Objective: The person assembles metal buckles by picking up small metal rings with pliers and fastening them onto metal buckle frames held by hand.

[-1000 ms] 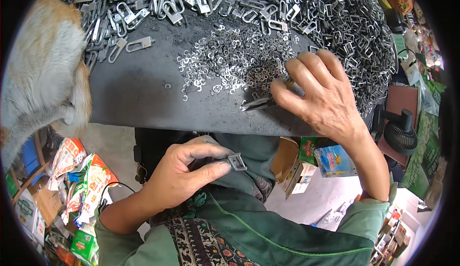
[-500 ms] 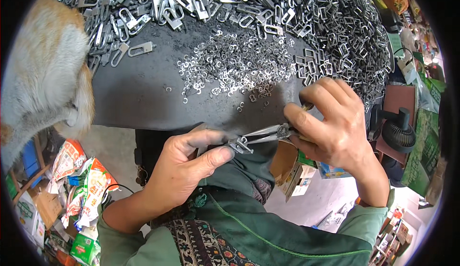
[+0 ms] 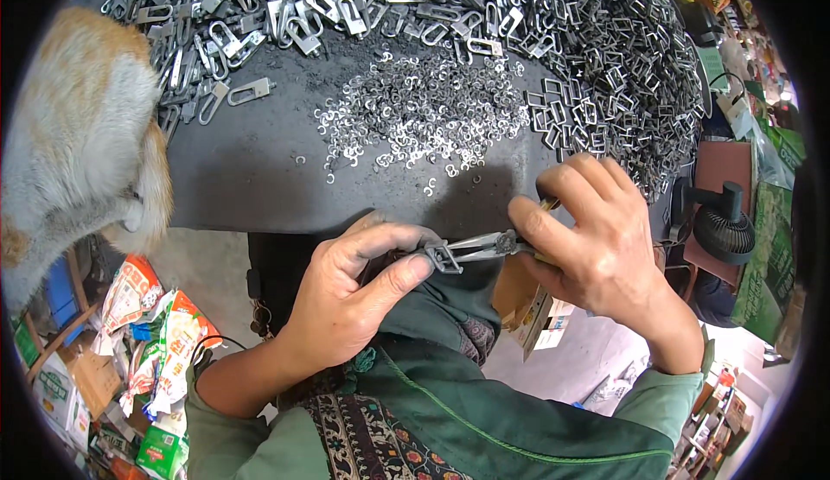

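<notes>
My left hand (image 3: 354, 294) pinches a small metal buckle frame (image 3: 447, 260) between thumb and forefinger, over my lap just past the table's near edge. Wrapped around the handles of a pair of pliers (image 3: 481, 245) is my right hand (image 3: 596, 242). The plier tips meet the buckle frame from the right; whether a small ring sits between the jaws is too fine to make out. On the dark table ahead lies a heap of small C-shaped metal rings (image 3: 424, 117), with a few strays nearer me.
Looped metal clips (image 3: 324, 5) are heaped along the far side, and rectangular metal frames (image 3: 618, 82) at the right. An orange-and-white cat (image 3: 91, 126) sits at the table's left edge. Beyond the right side is a small black fan (image 3: 724, 231). Bags (image 3: 177, 342) stand on the floor at left.
The plier jaws have drawn closer together at the buckle frame. A C-shaped ring that showed at their tips is no longer distinct. Both hands have shifted only slightly.
</notes>
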Demonstrator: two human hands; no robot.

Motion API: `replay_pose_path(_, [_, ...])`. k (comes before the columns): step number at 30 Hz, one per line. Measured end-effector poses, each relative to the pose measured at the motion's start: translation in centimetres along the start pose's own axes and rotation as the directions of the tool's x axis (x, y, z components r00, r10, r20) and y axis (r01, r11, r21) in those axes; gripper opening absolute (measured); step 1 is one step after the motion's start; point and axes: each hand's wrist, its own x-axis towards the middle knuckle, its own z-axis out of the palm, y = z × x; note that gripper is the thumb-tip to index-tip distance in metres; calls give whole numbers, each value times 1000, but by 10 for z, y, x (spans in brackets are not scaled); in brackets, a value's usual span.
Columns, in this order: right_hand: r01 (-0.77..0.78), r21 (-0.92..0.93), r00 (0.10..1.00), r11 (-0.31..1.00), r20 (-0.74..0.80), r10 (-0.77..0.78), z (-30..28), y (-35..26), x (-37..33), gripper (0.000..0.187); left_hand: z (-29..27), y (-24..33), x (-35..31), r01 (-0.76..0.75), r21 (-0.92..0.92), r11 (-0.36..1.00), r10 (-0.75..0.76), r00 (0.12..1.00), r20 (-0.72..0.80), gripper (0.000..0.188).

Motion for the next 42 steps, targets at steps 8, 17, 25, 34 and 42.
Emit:
replay_pose_path(8, [27,-73,996,997,-81,-33,-3,-9,-8,32,0,1,-5,-79,29,996,78,996,40,19])
replay_pose_path(17, [-111,37,993,993,52,109,-13,-20,-21,24,7,4,-10,61,-32,998,-57,990,130,18])
replay_pose_path(25, [-546,178,789,819,-221,574,43,44,-30,13,-32,-93,4,192,-225,955,-199,980,-7,27])
replay_pose_path(34, [-574,141,739,807,-336,584,65,47,-4,27,-23,-94,0,235,-94,968,-228,971,76,46])
replay_pose_path(42, [-616,166,701,770,-330,632,70,47,-6,23,5,-18,-12,259,-138,956,-184,895,407,55])
